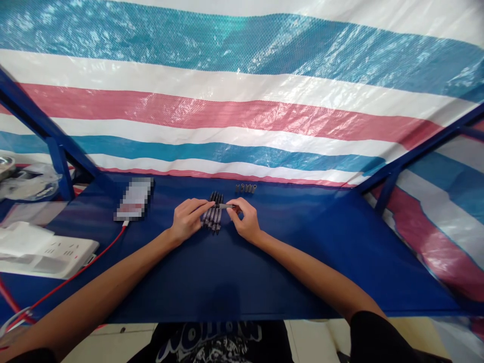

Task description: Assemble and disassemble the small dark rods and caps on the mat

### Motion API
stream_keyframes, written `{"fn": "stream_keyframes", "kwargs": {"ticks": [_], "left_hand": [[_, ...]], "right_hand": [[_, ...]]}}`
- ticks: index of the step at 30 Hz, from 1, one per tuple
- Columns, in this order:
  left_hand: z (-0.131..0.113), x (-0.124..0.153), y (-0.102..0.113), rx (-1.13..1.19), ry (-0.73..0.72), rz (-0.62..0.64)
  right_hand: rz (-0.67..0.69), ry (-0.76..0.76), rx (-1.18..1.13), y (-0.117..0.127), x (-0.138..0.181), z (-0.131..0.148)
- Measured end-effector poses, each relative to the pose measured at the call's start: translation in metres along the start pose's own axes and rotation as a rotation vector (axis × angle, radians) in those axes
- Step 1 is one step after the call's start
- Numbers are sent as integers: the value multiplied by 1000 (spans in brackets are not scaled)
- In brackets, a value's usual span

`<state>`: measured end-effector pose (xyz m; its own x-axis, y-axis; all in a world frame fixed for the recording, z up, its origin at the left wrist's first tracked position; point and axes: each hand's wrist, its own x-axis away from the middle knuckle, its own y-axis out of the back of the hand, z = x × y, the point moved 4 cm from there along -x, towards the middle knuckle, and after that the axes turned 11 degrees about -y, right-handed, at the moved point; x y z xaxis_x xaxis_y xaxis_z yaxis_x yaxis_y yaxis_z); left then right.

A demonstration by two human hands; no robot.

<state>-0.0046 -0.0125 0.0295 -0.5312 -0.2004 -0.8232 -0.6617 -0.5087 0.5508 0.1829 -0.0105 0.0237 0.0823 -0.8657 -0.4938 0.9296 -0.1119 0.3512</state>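
Observation:
My left hand (186, 220) and my right hand (245, 220) meet over the middle of the blue table, both closed on one slim pen (224, 205). It lies level between the fingertips, dark toward the left and grey toward the right; its ends are hidden by the fingers. Just below the pen, a row of several dark pens (214, 219) lies side by side on the table, near my left fingers. Behind my right hand, several short grey tubes (247, 188) are lined up; they look like pen grips or caps, too small to tell.
A blue table (234, 287) spreads in front of me. At the left lie a phone (134, 199) on a red cable (91, 259) and a white power strip (49, 252). A striped plastic sheet (242, 116) hangs behind, between blue frame bars (412, 161).

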Motion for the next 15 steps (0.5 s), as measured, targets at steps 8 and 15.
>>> {"fn": "stream_keyframes", "kwargs": {"ticks": [8, 15], "left_hand": [[0, -1, -10, 86, -9, 144], [0, -8, -7, 19, 54, 122]], "right_hand": [[73, -49, -22, -4, -3, -7], [52, -34, -4, -3, -2, -3]]}}
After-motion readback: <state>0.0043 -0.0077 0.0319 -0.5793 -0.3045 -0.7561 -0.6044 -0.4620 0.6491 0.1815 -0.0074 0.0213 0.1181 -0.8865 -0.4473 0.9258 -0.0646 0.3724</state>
